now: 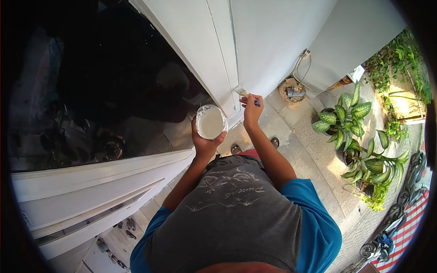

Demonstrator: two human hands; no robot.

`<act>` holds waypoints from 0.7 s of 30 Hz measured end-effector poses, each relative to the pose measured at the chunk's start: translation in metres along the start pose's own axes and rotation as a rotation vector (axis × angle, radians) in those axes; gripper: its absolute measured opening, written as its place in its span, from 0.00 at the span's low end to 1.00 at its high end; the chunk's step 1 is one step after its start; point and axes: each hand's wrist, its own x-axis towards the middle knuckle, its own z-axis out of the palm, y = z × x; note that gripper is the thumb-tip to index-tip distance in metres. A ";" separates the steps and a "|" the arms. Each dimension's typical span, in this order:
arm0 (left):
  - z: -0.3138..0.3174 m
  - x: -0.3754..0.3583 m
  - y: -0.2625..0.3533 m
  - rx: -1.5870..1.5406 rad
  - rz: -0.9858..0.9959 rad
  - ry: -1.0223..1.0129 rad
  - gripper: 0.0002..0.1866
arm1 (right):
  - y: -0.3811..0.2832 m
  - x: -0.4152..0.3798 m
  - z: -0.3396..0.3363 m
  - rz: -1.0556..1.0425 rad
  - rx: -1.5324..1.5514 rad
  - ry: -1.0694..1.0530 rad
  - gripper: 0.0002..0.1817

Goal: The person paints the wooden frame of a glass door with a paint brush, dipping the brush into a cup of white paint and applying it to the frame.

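My left hand (pixel 207 144) is wrapped round a tub of whitish paint (pixel 211 123), its rim smeared with white. The tub's open top faces up at chest height, in front of the dark window glass. In my right hand (pixel 252 109) is a paintbrush (pixel 244 93), gripped by its handle, whose dark blue end shows past the fingers. The bristles point up and left, right at the white frame (pixel 223 77) beside the white wall (pixel 277 36).
Dark window glass (pixel 127 82) fills the left side. By the wall's foot stands a round container (pixel 291 91) with things in it, near a white cable (pixel 298 68). Potted plants (pixel 343 113) line the right. Several sandals (pixel 131 225) lie at lower left; motorbikes (pixel 382 241) stand at far right.
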 end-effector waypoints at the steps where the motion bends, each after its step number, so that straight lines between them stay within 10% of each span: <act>1: 0.001 0.004 0.001 0.001 0.011 0.004 0.47 | -0.031 -0.007 0.016 0.014 0.042 -0.031 0.08; 8: 0.003 -0.005 -0.001 0.005 -0.007 -0.009 0.49 | -0.197 -0.040 0.073 -0.392 0.437 -0.403 0.10; 17: 0.006 -0.005 -0.004 -0.037 -0.002 -0.014 0.51 | 0.005 -0.006 -0.006 -0.089 0.049 0.001 0.07; 21: 0.008 -0.004 -0.001 -0.044 0.002 -0.010 0.52 | -0.007 -0.008 0.000 -0.024 -0.025 -0.020 0.07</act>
